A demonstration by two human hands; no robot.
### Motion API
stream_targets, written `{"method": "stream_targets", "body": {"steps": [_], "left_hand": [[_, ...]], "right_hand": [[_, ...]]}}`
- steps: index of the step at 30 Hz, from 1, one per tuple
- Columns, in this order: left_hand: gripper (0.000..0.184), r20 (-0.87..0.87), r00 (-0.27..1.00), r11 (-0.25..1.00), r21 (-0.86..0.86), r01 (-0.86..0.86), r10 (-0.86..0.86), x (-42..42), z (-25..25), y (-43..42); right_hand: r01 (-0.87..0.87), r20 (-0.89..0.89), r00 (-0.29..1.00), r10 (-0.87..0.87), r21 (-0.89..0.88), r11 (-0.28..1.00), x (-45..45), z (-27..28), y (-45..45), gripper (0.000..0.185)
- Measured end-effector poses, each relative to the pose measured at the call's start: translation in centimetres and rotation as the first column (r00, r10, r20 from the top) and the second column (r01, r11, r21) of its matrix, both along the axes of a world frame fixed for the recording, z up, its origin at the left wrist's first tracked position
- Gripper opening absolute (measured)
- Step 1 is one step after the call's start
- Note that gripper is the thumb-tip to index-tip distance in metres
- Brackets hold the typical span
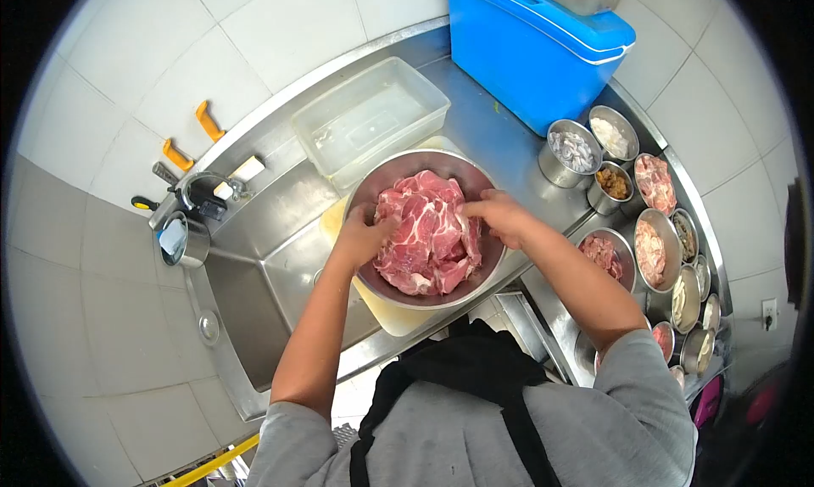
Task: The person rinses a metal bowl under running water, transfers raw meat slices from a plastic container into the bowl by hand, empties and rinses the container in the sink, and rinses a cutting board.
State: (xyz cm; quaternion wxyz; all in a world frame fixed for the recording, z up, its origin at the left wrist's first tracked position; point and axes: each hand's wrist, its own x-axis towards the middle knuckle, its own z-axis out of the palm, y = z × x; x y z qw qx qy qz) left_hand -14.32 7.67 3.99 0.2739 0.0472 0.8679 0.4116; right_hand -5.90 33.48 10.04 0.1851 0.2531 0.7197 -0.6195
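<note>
A wide metal bowl [365, 186] holds a heap of raw red meat [428, 224] with white fat streaks. My left hand [365, 239] reaches inside the bowl, fingers curled against the left side of the meat. On the opposite side, my right hand [502, 217] grips the meat's edge between thumb and fingers, just inside the rim. Some fingertips are hidden by the meat. Underneath the bowl is a yellowish cutting board [392, 310], which lies across the sink's edge.
Behind the bowl sits a clear plastic tub [373, 118]. A blue cooler [538, 50] stands at the back. Several metal containers of food, including one with greyish pieces [570, 152], line the right side. The steel sink [246, 309] with its faucet [208, 194] is at left.
</note>
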Motion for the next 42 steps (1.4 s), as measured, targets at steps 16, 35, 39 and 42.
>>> {"method": "stream_targets", "body": {"steps": [16,35,39,42], "left_hand": [[0.105,0.652,0.741,0.623,0.516,-0.588,0.160,1.7,-2.6,4.3],[0.063,0.439,0.857,0.556,0.656,-0.511,0.269,0.5,8.6,5.5],[0.076,0.353,0.934,0.347,0.871,-0.347,0.047,-4.4,10.6,5.4],[0.076,0.274,0.957,0.378,0.880,-0.288,0.092,-12.4,10.6,4.9]], "right_hand": [[-0.193,0.115,0.952,0.284,-0.494,0.848,-3.9,-6.8,-1.0,0.073],[-0.218,-0.164,0.972,0.168,-0.366,0.905,-4.8,5.8,-1.8,0.065],[-0.232,-0.311,0.939,0.146,-0.259,0.938,-11.1,7.6,-1.8,0.059],[-0.305,-0.402,0.905,0.137,-0.391,0.869,-16.2,9.8,-3.3,0.049]]}}
